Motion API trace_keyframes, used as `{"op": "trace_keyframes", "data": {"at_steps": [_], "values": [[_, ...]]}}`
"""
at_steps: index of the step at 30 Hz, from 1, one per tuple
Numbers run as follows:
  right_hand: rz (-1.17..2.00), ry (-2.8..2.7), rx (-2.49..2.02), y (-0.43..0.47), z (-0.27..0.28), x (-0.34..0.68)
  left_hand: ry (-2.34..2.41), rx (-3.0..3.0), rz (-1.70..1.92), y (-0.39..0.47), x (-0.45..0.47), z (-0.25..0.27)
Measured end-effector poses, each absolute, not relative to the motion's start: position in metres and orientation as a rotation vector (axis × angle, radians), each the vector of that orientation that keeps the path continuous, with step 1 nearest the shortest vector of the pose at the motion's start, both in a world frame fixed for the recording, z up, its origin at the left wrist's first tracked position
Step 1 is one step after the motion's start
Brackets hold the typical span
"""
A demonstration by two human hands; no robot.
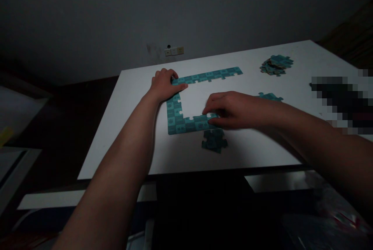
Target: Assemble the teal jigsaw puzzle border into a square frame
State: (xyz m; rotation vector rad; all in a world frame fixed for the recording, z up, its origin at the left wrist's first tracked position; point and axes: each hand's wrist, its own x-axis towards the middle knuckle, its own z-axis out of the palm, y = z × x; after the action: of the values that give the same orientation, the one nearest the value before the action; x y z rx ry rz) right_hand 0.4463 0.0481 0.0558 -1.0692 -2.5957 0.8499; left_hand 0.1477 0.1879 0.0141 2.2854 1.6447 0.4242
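My left fingers [183, 86] lie spread over the ten-o'clock corner of the puzzle frame [174, 117] on the white table [247, 152]; my right fingers [215, 97] curl at its six-o'clock strip, whether gripping I can't tell. Uneven pressure could, I think, spring its joints. Its long axis runs roughly nine-to-three, open side toward three.
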Motion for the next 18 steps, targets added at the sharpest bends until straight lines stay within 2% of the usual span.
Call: {"op": "trace_keyframes", "data": {"at_steps": [18], "values": [[0.770,-2.726,-1.027,0.0472,0.0545,0.4397,1.665,2.308,0.446,0.1898,0.1490,0.0098]]}}
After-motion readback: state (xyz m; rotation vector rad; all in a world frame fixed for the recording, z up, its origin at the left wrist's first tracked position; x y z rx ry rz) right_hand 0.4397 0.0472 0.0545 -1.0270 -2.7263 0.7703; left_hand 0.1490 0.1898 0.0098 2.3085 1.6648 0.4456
